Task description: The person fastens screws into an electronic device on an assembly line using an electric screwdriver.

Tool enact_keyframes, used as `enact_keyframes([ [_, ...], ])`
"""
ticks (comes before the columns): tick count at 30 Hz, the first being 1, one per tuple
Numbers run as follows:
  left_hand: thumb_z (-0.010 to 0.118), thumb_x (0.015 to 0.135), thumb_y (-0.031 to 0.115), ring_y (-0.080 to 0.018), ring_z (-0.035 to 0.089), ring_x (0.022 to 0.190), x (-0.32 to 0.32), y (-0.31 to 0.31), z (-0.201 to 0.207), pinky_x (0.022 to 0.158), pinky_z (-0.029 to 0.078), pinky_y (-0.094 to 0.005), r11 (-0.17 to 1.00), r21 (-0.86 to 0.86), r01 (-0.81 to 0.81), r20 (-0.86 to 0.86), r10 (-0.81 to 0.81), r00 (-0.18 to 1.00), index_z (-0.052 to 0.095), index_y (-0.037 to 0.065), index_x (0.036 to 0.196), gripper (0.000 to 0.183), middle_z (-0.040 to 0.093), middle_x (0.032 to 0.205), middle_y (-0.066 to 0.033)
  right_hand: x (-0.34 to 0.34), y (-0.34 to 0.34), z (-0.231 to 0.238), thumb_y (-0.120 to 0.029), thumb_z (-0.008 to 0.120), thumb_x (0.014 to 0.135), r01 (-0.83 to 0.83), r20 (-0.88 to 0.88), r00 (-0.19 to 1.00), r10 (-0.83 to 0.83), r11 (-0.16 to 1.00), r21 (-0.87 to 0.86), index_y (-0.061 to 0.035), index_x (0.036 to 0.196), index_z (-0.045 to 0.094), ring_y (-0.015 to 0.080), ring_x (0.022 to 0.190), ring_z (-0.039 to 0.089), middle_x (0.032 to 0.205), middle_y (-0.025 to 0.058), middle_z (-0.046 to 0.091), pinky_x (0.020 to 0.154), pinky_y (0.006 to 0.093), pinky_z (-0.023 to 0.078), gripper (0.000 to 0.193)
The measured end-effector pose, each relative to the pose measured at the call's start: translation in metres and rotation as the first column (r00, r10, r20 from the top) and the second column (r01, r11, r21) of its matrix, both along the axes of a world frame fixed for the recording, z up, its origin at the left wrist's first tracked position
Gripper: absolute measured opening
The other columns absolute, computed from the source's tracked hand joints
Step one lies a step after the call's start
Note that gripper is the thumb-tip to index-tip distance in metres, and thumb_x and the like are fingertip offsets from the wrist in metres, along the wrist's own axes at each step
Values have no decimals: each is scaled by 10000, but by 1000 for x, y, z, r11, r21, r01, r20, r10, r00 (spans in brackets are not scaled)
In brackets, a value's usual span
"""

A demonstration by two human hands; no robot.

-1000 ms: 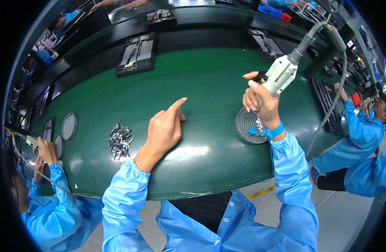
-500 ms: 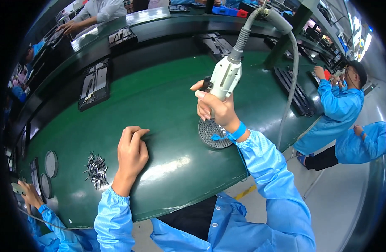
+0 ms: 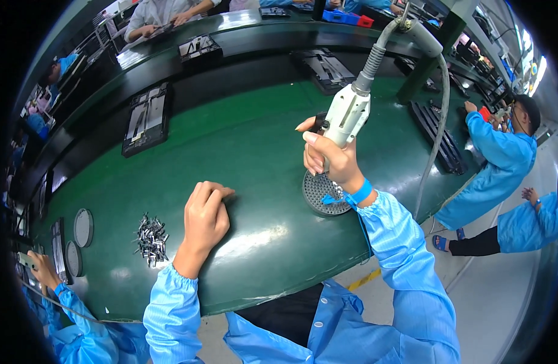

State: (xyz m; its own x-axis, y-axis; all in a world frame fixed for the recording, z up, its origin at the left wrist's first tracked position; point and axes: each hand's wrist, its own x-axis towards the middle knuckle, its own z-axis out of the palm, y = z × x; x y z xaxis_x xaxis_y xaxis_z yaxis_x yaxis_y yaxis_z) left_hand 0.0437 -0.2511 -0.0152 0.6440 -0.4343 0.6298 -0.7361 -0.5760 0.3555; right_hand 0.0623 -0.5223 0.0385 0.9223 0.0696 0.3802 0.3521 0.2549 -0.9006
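My right hand (image 3: 338,159) is wrapped around a pale electric screwdriver (image 3: 347,115), held upright with its grey corrugated cable sleeve at the top. Its lower tip is hidden behind my fingers. Just below that hand is a round grey dish full of small holes (image 3: 318,194), with a few small shiny pieces in it. Resting on the green tabletop, my left hand (image 3: 206,215) is loosely curled, back up; its fingertips are mostly hidden, so I cannot see whether anything is inside. Left of it lies a pile of small dark metal pieces (image 3: 151,239).
A dark flat device housing (image 3: 146,118) lies at the back left, and another (image 3: 327,68) at the back centre. Long black parts (image 3: 436,136) and a hanging grey cable (image 3: 441,121) are to the right. Co-workers in blue sit at both sides (image 3: 500,142). Two round dishes (image 3: 83,227) lie far left.
The whole view has shifted, so things sit further right in the picture. Both hands keep nearly the same pose. A person across the bench has moved their hands.
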Motion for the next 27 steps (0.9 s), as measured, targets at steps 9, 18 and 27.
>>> enact_keyframes([
  [9, 553, 814, -148, -288, 608, 740, 3, -2, -9, 643, 506, -383, 997, -64, -42, 18, 43, 999, 555, 23, 1186, 410, 566, 923, -151, -1, 0, 0, -26, 589, 871, -26, -18, 999, 27, 996, 80, 57, 998, 601, 78, 387, 445, 521, -1, 468, 378, 258, 394, 152],
  [18, 539, 825, -156, -302, 611, 739, 4, -1, -12, 621, 511, -393, 995, -67, -75, -5, 75, 997, 519, 13, 1210, 421, 551, 961, -169, -1, 1, 0, -59, 516, 902, -22, 0, 1000, 22, 1000, -23, 77, 1070, 549, 97, 366, 383, 497, 3, 397, 378, 275, 393, 218],
  [27, 535, 896, -89, -310, 583, 689, 5, -3, -10, 584, 481, -408, 985, -146, -94, -70, 85, 994, 495, 10, 1209, 331, 526, 959, -180, -1, 0, 0, -39, 597, 873, -35, -33, 999, 38, 996, 81, 62, 1011, 598, 81, 385, 437, 521, 4, 465, 377, 263, 388, 171],
])
